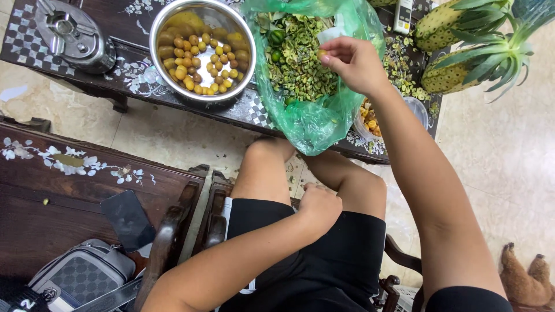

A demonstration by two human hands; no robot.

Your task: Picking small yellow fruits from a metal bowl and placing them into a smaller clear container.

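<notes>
- right hand [354, 60] up over green plastic bag [312, 75] of husks, fingertips pinching a small yellowish fruit [321, 54]
- left hand [317, 205] curled shut down between the knees, contents hidden
- steel bowl [202, 49] of peeled fruits just beside the bag

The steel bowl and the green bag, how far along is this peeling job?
Done: the steel bowl holds a good layer of yellow-brown peeled fruits, and the green bag is heaped with green peelings. In hand: the right hand holds one small yellowish piece over the bag; the left hand rests closed on the lap. Left: a few whole green fruits lie in the bag; how many more are buried can't be seen.
</notes>
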